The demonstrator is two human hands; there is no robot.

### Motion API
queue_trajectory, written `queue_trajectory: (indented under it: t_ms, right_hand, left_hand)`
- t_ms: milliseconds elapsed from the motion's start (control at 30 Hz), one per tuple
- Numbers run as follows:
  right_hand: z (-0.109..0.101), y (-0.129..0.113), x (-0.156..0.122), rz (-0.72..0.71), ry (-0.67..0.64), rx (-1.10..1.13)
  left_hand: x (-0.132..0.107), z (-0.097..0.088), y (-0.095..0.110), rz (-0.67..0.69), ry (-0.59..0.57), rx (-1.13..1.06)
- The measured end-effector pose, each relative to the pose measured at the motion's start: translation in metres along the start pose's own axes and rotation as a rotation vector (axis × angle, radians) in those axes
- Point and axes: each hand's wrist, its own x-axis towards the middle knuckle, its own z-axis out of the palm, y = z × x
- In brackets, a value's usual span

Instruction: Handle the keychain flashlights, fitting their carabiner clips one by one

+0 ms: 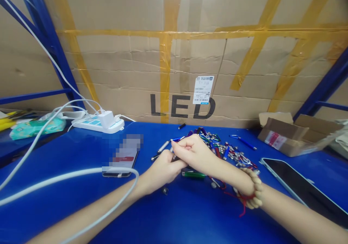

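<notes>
My left hand is closed, its fingers wrapped round a small metal tube, of which only a silvery bit shows. Pressed against it from the right, my right hand is closed too, pinching at the same tube; my fingers hide most of it. Behind and beside my hands spreads a pile of small coloured metal tubes, clips and rings. A silver tube lies just past my left hand. Under my right wrist is a green tube. A small metal cap rests below my left hand.
A phone and a white power strip are at left, with a white cable looping across my left forearm. At right are a larger phone or tablet and an open carton. A big cardboard box stands behind.
</notes>
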Motion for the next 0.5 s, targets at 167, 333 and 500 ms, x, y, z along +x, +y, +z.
queue_trajectory:
  t_ms: [167,333,500]
  right_hand:
    - [0.0024,-0.0103,-0.0047,-0.068,0.058,-0.078]
    - [0.0030,-0.0100,-0.0054,-0.043,0.014,-0.039]
    - [0.0038,-0.0088,-0.0067,-0.086,0.025,-0.085]
  left_hand:
    - [-0.0058,-0.0021,0.0081,-0.082,-0.185,-0.102]
    - [-0.0064,-0.0049,0.0084,-0.128,-0.218,-0.134]
    - [-0.0067,-0.0044,0.0047,-0.250,-0.331,-0.226]
